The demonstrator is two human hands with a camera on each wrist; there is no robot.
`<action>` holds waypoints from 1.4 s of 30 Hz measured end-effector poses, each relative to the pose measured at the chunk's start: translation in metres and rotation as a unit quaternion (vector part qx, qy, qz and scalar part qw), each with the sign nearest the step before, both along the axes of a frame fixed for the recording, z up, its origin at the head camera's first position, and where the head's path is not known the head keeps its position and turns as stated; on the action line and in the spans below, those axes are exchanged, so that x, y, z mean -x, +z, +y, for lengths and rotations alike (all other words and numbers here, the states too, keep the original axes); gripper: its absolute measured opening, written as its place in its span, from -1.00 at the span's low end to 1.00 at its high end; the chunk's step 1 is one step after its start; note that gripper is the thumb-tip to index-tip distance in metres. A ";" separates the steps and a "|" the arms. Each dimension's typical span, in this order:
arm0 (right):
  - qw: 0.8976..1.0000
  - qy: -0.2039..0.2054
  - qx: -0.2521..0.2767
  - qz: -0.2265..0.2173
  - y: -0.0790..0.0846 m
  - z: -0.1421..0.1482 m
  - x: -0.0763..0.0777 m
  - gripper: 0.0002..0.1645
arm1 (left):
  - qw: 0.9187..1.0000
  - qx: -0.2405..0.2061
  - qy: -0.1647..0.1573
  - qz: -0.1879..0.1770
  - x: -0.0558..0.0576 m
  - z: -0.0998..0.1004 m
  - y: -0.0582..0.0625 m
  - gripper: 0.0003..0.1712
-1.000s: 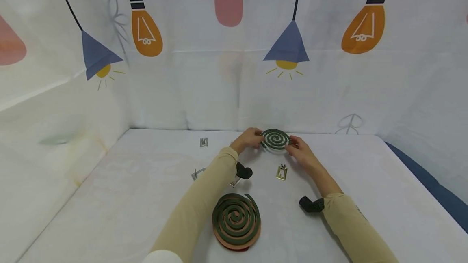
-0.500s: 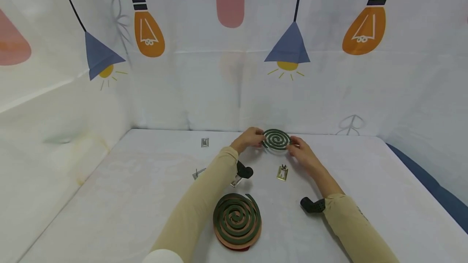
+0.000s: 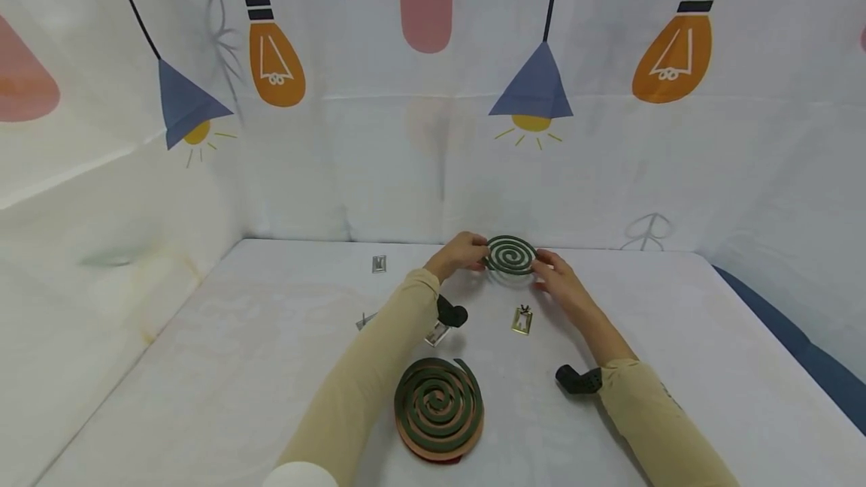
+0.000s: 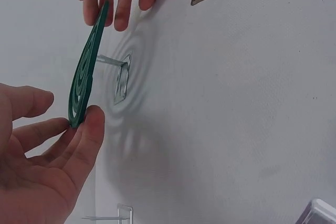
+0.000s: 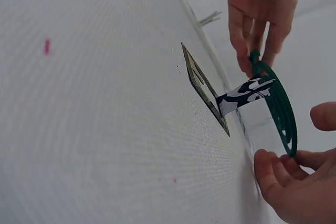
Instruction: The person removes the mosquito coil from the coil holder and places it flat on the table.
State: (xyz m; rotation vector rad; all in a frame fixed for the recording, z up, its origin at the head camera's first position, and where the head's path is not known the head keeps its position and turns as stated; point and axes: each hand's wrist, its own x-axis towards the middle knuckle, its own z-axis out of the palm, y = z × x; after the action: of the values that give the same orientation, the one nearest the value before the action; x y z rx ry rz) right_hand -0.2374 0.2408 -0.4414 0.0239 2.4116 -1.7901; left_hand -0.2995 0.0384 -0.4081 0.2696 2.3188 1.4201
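Observation:
A green mosquito coil (image 3: 510, 255) is held roughly level above the far part of the table. My left hand (image 3: 460, 255) pinches its left edge, while the fingers of my right hand (image 3: 558, 276) hold the opposite edge. Beneath the coil, in the left wrist view, lies a silver metal coil stand (image 4: 122, 80) whose upright prong reaches towards the coil; I cannot tell whether they touch. A gold coil stand (image 3: 522, 319) with a patterned upright tab sits nearer to me. The right wrist view shows the coil (image 5: 282, 111) edge-on between both hands.
A stack of green and brown coils (image 3: 438, 408) lies near the front, with a bit of red underneath. Another small metal stand (image 3: 379, 264) lies at the back left. Two more stands are partly covered by my left sleeve (image 3: 379, 367). A white printed curtain (image 3: 379, 164) rises behind the table.
The coil has shifted up slightly in the head view, together with my left hand. My right fingers have moved a little at its edge. The stack and stands stay put.

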 end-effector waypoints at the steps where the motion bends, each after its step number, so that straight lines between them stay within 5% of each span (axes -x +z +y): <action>1: 1.000 0.001 0.003 0.001 0.000 -0.001 0.000 -0.33 | 1.000 0.003 0.000 0.002 -0.001 -0.001 0.001 -0.49; 23: 0.999 0.031 -0.005 0.015 0.014 -0.018 -0.015 -0.33 | 1.000 -0.024 -0.010 0.007 -0.008 -0.039 0.015 -0.56; 32: 0.999 0.047 -0.011 0.014 0.018 -0.025 -0.025 -0.34 | 0.998 -0.067 -0.006 -0.018 -0.019 -0.064 0.015 -0.59; 42: 0.997 0.060 -0.036 0.029 0.015 -0.036 -0.033 -0.34 | 0.997 -0.075 -0.009 0.010 -0.036 -0.083 0.017 -0.59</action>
State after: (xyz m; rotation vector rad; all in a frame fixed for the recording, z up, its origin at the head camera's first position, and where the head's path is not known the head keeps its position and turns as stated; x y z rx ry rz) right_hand -0.2048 0.2048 -0.4261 -0.1623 2.4588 -1.6745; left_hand -0.2637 -0.0446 -0.3909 0.3483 2.2231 1.5935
